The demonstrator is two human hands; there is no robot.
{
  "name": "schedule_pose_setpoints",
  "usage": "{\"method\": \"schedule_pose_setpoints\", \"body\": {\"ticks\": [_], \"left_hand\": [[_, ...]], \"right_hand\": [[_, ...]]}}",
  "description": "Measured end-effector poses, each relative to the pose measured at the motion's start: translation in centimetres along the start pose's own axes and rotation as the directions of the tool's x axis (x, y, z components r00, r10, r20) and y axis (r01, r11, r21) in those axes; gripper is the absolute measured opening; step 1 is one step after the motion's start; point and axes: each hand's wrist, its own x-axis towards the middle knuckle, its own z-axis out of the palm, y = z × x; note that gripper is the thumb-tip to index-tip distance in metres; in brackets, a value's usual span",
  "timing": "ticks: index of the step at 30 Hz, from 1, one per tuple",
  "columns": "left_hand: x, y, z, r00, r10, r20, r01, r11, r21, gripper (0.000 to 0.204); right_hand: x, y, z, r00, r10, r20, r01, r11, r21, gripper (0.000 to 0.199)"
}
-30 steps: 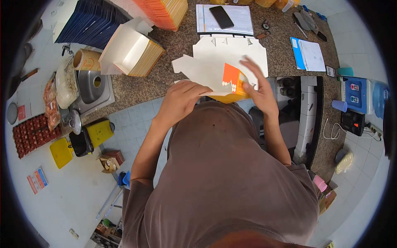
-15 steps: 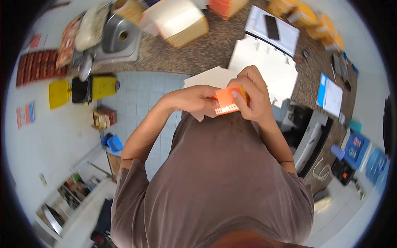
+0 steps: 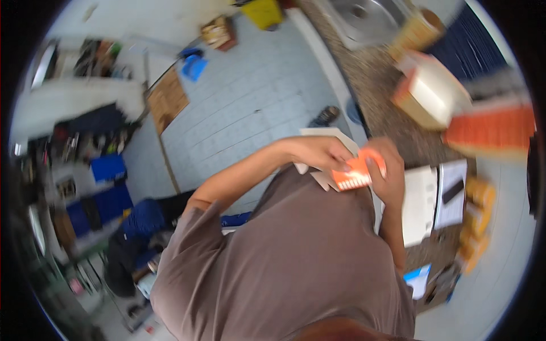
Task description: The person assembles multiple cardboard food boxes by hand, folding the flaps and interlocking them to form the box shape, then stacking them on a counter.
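View swung, granite counter (image 3: 392, 119), tiled floor (image 3: 244, 125)

A small packing workshop: granite counter (image 3: 387, 96), steel sink (image 3: 364, 17), stacked flat cartons (image 3: 489, 131), tiled floor (image 3: 250, 113).

Head camera looks steeply down

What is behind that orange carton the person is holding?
Behind the orange carton, white flat cardboard shows between the left hand and right hand. The hands and carton cover its middle.
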Motion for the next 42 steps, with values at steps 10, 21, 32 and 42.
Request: {"method": "schedule_pose_setpoints", "body": {"ticks": [10, 21, 32, 42], "left_hand": [[0.1, 0.2, -3.9, 0.885, 0.29, -0.364, -0.398, 0.877, -0.269, 0.029], [4.8, 6.7, -11.2, 0.645, 0.434, -0.629, -0.758, 0.462, -0.46, 0.025], [-3.9, 9.3, -23.5, 0.156, 0.44, -0.884, -0.795, 0.587, 0.152, 0.039], [-9.2, 8.6, -28.8, 0.436, 0.574, -0.693, -0.402, 0.814, 0.42, 0.036]], "right_hand": [[6.6, -0.2, 3.2, 0.961, -0.202, -0.188, 0.108, 0.903, -0.417, 0.027], [15.0, 1.5, 6.4, 0.92, -0.24, -0.309, 0.063, 0.871, -0.488, 0.056], [31.3, 0.8, 13.3, 0.944, -0.329, 0.001, 0.323, 0.927, -0.188, 0.037], [35.7, 3.0, 14.7, 0.965, -0.261, -0.006, 0.233, 0.872, -0.43, 0.042]]}}
